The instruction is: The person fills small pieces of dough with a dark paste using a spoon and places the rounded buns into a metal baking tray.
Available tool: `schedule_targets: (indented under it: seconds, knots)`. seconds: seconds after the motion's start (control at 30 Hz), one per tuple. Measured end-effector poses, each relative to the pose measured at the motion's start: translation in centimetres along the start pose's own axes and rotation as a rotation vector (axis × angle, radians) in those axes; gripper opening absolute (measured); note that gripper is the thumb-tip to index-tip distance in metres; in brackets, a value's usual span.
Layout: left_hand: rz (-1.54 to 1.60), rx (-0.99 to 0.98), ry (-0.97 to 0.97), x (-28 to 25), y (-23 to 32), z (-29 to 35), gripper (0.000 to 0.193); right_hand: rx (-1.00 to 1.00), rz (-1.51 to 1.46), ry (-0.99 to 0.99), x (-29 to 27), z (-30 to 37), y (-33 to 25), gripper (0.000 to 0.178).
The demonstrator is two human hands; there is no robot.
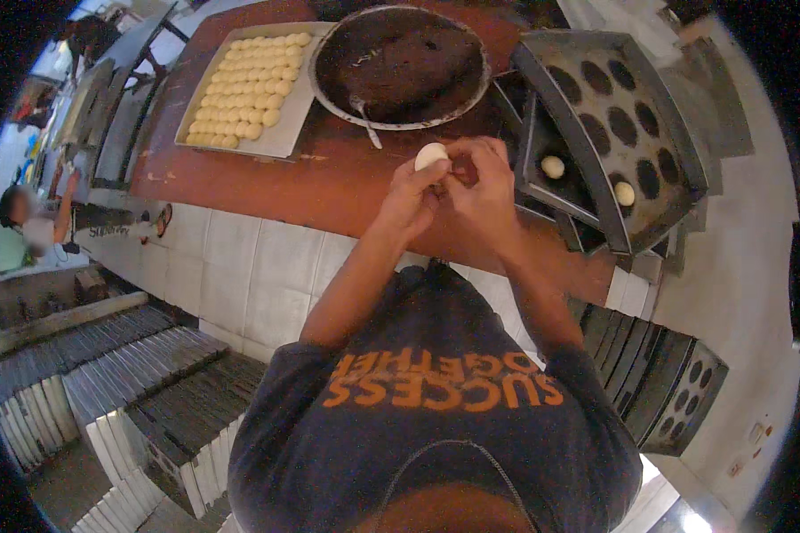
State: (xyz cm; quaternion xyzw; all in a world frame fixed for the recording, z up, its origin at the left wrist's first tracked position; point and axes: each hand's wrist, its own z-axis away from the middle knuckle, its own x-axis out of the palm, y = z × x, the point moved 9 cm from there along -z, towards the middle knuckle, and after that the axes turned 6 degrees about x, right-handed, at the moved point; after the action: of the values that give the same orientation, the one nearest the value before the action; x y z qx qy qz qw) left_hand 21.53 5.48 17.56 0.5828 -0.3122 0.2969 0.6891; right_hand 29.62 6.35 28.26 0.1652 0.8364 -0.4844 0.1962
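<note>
Over the near part of the table, my left hand (407, 197) is closed around a pale dough ball (431, 156), which shows above its thumb. My right hand (486, 182) is closed at the ball's right side, its fingertips bent in and pinching at it; what lies under them is hidden. Straight ahead is a wide metal bowl (322, 96) of dark brown filling (409, 58), with a spoon (364, 122) leaning out over its near rim. On the right, stacked baking pans (567, 115) with round hollows hold two dough balls, one ball (553, 167) lower and another ball (625, 194) on the top pan.
Left of the bowl, a light tray (300, 115) carries rows of dough balls (249, 84) on the reddish table (338, 160). Stacks of dark pans (142, 373) stand low at the left, and more pans (653, 373) at the lower right. Another person (40, 226) is at the far left.
</note>
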Motion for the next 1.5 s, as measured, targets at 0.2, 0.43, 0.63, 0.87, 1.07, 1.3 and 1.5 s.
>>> schedule_targets:
  seconds: [0.2, 0.43, 0.63, 0.87, 1.07, 1.3, 1.5]
  knots:
    - [0.058, 0.04, 0.059, -3.2, 4.2, 0.3, 0.026, -0.148, -0.027, -0.085, 4.7, -1.1, -1.7, 0.021]
    - [0.35, 0.046, 0.162, -4.0, 4.6, -0.1, 0.031, -0.366, 0.142, 0.017, 7.4, -1.7, -5.3, 0.018]
    - [0.156, 0.119, 0.093, -4.4, 8.7, 0.5, 0.025, -0.293, 0.099, 0.058, 8.2, -2.6, -7.3, 0.025]
    - [0.159, 0.085, 0.061, -5.4, 10.5, 0.2, 0.026, -0.3, 0.214, 0.162, 9.5, -1.9, -8.5, 0.027]
    - [0.159, -0.04, 0.05, -5.9, 9.1, 0.2, 0.024, -0.215, 0.269, 0.197, 9.7, -1.1, -6.5, 0.025]
    - [0.08, -0.024, 0.045, -4.7, 7.8, 0.1, 0.026, -0.008, 0.339, 0.286, 7.1, -1.4, -7.8, 0.021]
    - [0.147, -0.104, -0.067, -2.9, 5.5, -0.1, 0.027, -0.121, 0.218, 0.193, 4.4, -0.3, -5.2, 0.024]
